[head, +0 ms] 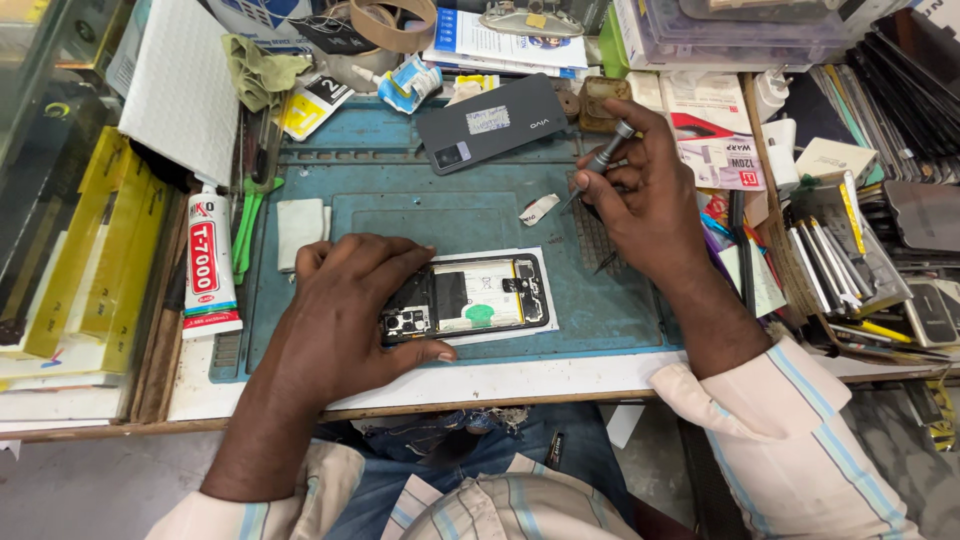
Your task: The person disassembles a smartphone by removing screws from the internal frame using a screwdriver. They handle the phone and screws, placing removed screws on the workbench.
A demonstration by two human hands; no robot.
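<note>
Mat (420,200) matt teal rubber; screwdriver (603,160) knurled metal; glue tube (210,265) glossy plastic; cloth (262,70) soft.

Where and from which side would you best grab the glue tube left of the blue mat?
Take the glue tube across its flat middle, coming from above. It lies flat, lengthwise front to back, nozzle pointing away, both long sides free, so a grip there looks steady.

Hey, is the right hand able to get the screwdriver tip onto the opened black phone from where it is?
Probably yes: the right hand has bare mat between it and the opened black phone.
</note>
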